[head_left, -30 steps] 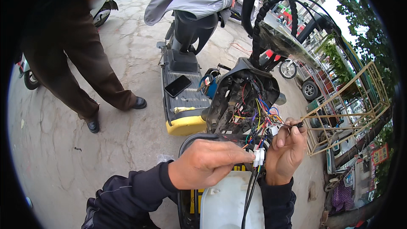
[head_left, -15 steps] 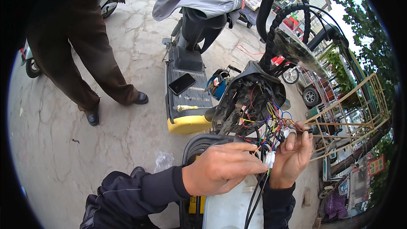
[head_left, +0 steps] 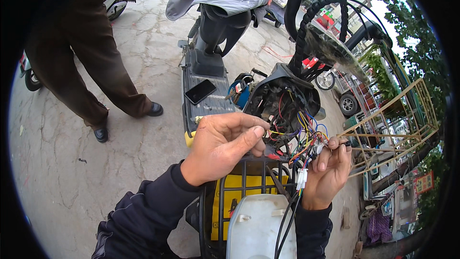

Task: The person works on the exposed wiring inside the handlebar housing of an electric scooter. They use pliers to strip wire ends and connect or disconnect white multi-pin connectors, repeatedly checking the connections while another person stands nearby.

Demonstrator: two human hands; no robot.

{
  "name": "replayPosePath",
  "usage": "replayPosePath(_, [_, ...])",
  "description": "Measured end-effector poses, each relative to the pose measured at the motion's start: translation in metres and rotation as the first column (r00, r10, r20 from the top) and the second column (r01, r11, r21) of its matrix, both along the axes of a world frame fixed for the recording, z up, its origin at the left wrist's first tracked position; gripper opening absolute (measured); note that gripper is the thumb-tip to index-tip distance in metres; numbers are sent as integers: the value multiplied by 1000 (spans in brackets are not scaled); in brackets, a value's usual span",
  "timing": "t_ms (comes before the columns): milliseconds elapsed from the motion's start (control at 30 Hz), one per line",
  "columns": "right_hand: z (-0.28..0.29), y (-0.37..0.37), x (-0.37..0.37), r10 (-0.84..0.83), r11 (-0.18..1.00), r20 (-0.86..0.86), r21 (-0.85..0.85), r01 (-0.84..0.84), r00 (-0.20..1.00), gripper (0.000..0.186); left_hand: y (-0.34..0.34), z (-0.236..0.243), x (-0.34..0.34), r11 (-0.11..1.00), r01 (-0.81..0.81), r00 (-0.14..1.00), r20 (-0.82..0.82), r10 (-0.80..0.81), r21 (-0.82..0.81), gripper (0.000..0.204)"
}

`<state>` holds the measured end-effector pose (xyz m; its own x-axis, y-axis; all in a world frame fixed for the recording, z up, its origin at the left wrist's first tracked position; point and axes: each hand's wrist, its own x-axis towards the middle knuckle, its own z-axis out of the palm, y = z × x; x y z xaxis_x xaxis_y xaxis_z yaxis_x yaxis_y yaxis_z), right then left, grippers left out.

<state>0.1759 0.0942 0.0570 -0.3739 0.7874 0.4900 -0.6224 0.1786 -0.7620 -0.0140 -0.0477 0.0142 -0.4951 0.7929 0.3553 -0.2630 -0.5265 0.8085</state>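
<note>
My left hand (head_left: 223, 148) is closed, thumb against curled fingers, left of a tangle of coloured wires (head_left: 306, 136). Whatever may sit in its fingertips is too small to make out. On the other side of the tangle, my right hand (head_left: 329, 175) pinches a thin wire with a dark end beside the wires. Below the bundle hangs a white plug connector (head_left: 301, 178), between my hands and next to the right palm. Black cables run down from it across a pale plastic panel (head_left: 258, 225). The wires come out of the opened black front housing (head_left: 287, 91) of a scooter.
A black wire basket (head_left: 244, 182) with something yellow inside sits under my hands. Farther off, a phone (head_left: 201, 91) lies on a scooter footboard (head_left: 206, 105). A person in dark trousers (head_left: 91, 62) stands at left. A wooden frame (head_left: 393, 124) and parked vehicles are at right.
My left hand has moved left and up, away from the white connector, and its fingers have curled closed. My right hand keeps its pinch in nearly the same place.
</note>
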Motion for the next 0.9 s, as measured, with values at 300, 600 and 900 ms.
replayPosePath(300, [2,-1,-2,-20,999,29,-41,21,999,17,15,-15,-1,971,-150,966,-236,104,-186,18])
replayPosePath(600, [2,-2,-2,-49,998,59,-48,52,997,14,35,-21,7,914,-405,457,-870,186,-18,54])
replayPosePath(900, [2,-2,-2,-20,998,52,-55,23,998,14,38,-27,3,894,-445,469,-863,188,-47,35])
